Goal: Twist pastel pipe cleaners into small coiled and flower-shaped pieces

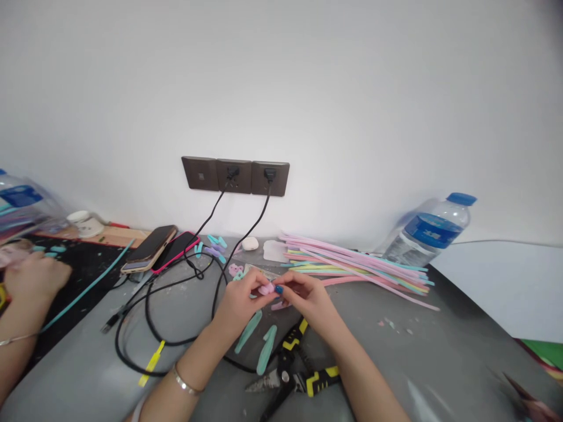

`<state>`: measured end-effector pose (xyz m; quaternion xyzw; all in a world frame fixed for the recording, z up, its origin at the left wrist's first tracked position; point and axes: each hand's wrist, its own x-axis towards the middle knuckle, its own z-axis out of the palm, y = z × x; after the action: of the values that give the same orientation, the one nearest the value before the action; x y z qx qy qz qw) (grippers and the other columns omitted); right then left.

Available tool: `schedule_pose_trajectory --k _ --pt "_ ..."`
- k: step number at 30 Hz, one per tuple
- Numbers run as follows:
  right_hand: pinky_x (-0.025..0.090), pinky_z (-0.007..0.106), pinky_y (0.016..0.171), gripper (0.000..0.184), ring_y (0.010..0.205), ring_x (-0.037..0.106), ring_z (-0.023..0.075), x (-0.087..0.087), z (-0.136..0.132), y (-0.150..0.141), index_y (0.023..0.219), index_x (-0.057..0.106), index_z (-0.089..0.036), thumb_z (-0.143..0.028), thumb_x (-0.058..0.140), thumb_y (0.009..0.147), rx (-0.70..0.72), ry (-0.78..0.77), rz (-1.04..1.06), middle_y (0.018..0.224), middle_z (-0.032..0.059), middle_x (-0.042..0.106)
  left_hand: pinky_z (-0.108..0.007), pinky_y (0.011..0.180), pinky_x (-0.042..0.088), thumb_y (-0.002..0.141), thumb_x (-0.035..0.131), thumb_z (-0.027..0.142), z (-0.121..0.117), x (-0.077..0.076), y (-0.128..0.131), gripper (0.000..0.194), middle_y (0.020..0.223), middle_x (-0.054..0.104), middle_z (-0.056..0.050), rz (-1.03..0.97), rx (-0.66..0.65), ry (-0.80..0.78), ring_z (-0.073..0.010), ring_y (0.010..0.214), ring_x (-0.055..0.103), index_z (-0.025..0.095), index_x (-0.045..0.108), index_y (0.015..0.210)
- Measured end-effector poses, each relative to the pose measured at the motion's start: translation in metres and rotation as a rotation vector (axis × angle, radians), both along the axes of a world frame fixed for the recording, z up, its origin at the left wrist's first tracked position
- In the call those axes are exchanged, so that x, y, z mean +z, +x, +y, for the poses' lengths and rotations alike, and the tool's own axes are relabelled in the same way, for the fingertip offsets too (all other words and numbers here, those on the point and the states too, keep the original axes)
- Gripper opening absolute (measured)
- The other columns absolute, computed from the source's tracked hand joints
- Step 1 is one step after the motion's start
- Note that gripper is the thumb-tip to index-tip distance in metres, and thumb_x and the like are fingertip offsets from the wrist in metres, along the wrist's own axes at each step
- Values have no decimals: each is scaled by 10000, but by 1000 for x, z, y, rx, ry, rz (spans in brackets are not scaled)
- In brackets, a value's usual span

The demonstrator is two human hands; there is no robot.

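Between my two hands is a small bent piece of pink pipe cleaner (265,289). My left hand (240,300) pinches it from the left with thumb and index finger. From the right, the fingertips of my right hand (311,296) close on its other end, a blue thumbnail showing. The fingers partly hide its shape. Below my hands lie two folded green pipe cleaner pieces (266,350). Beside them, yellow-and-black pliers (287,378) rest with spread handles. Just behind my left hand sit small pink curled pieces (236,269).
A bundle of pastel pipe cleaners (352,261) lies at the back right near a tilted water bottle (433,225). Black cables (147,310) loop across the left side from the wall sockets (235,176). Two phones (152,249) lie back left. Another person's hand (37,275) is far left.
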<state>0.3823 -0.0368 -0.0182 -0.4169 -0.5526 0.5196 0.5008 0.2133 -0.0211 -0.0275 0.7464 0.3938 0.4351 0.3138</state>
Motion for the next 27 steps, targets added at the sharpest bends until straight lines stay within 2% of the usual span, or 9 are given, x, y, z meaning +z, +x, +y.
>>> schedule_pose_trajectory --k 8,12,15,18,21,27 --pt "505 242 515 206 584 555 128 6 -1 0 725 700 -180 -385 706 737 16 9 4 698 6 583 -184 550 489 840 623 328 -2 -1 -2 160 648 650 31 91 17 116 -114 577 629 212 545 765" --pt "493 246 533 203 616 570 138 8 -1 1 766 716 -183 -383 709 732 60 -15 -1 721 11 604 -177 546 472 853 613 321 -1 -2 -4 147 660 645 33 147 12 121 -109 578 622 209 543 786" --pt "465 229 506 234 569 551 119 5 -1 0 816 694 -183 -396 719 722 68 -84 41 689 -6 607 -191 578 473 863 601 307 1 -3 -6 105 698 659 24 209 19 181 -115 602 627 211 564 837" --pt "439 210 486 270 520 532 103 4 -2 -3 840 669 -190 -426 723 721 77 -199 125 612 -37 575 -215 624 480 874 595 312 3 -2 -8 105 741 672 3 249 22 312 -133 655 636 208 582 880" --pt "447 203 509 293 539 554 98 6 -5 -5 822 672 -188 -423 769 677 71 -299 242 635 -32 594 -234 651 483 870 605 330 4 0 -9 133 754 668 -18 249 43 425 -151 702 633 198 583 875" --pt "453 192 536 287 541 543 79 7 -5 -5 773 709 -161 -381 826 631 109 -379 327 642 -15 620 -212 558 448 870 595 381 1 3 -4 207 678 641 -6 172 40 464 -134 641 602 190 560 796"
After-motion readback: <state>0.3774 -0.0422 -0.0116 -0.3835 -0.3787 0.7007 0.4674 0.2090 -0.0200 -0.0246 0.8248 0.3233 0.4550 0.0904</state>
